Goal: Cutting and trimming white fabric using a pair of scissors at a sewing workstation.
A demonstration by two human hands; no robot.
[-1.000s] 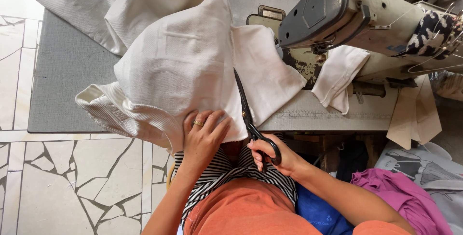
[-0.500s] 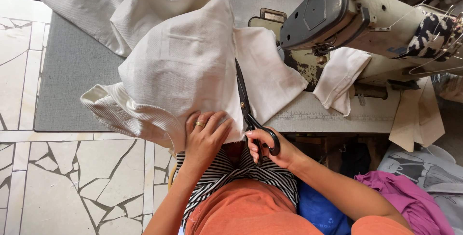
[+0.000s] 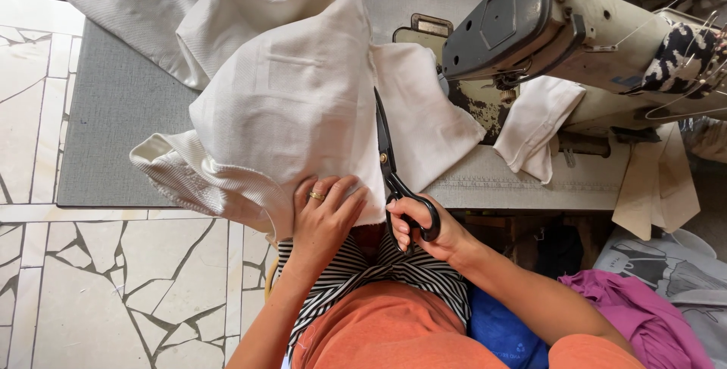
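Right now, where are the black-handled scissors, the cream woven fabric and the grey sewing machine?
black-handled scissors (image 3: pixel 388 164): head view, on the pivot.
cream woven fabric (image 3: pixel 288 104): head view, middle of the bunched cloth.
grey sewing machine (image 3: pixel 507 24): head view, on the head's end plate.

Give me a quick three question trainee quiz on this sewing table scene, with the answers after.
1. Which hand grips the black scissors?
2. True or false: the left hand presses on the cream fabric.
3. The sewing machine sits on which side of the scissors: A the person's left, B the person's right?

Key:
1. The right hand, fingers through the handles.
2. True.
3. B.
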